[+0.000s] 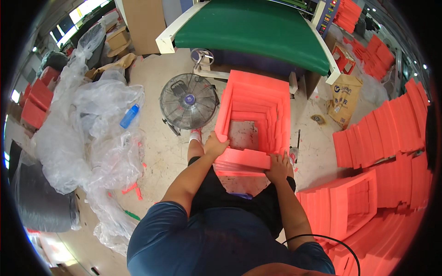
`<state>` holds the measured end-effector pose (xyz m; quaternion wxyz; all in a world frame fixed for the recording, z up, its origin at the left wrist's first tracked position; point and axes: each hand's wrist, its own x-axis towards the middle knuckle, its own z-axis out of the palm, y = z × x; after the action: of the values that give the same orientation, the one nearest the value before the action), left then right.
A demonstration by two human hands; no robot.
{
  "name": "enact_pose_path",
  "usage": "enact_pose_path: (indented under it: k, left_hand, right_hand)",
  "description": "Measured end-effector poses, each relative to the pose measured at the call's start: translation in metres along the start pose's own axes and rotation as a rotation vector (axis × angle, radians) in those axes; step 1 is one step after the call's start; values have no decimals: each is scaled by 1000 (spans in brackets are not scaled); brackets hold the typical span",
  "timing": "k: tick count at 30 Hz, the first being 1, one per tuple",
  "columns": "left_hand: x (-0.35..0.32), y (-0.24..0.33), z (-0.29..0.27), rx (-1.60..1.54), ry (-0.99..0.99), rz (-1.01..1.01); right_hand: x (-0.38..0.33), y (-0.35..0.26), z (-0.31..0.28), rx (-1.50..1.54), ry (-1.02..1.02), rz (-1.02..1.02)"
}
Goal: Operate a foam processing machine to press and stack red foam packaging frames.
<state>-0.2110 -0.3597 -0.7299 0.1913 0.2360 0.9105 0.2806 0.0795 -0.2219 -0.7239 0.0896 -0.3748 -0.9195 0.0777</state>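
In front of my legs stands a stack of pink-red foam frames (260, 82), rectangular with open middles, through which the stained floor shows. My left hand (216, 145) grips the near left corner of the stack, fingers bent over its edge. At the near right corner my right hand (278, 168) holds the foam, its thumb and fingers wrapped on the near side. The layers inside the opening are slightly uneven. Fingertips of both hands are partly hidden against the foam.
Beyond the stack is a machine with a green conveyor belt (248, 25). A round floor fan (189, 101) stands left of the foam. Clear plastic sheeting (92, 133) with a blue bottle (130, 116) lies farther left. More foam stacks (382, 131) and a paper sack (344, 99) are at the right.
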Motion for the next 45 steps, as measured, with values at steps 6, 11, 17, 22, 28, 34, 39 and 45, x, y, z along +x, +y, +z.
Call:
enact_pose_path:
  k: [6, 11, 17, 22, 28, 34, 39, 45]
  left_hand:
    - [5, 7, 3, 108, 16, -37]
    - [5, 5, 5, 91, 15, -56]
    - [10, 9, 7, 133, 39, -103]
    - [18, 3, 11, 172, 81, -62]
    - [17, 11, 2, 101, 33, -81]
    - [18, 6, 4, 90, 31, -76]
    - [17, 8, 3, 89, 62, -73]
    - [16, 10, 2, 101, 64, -83]
  right_hand:
    - [4, 5, -2, -41, -83, 17]
    - [3, 8, 3, -32, -109, -3]
    - [13, 8, 2, -18, -89, -36]
    - [18, 9, 8, -23, -65, -60]
    - [22, 9, 9, -60, -68, -66]
    - [22, 4, 4, -32, -94, -47]
    - [22, 4, 7, -65, -81, -50]
    - [23, 2, 4, -46, -89, -42]
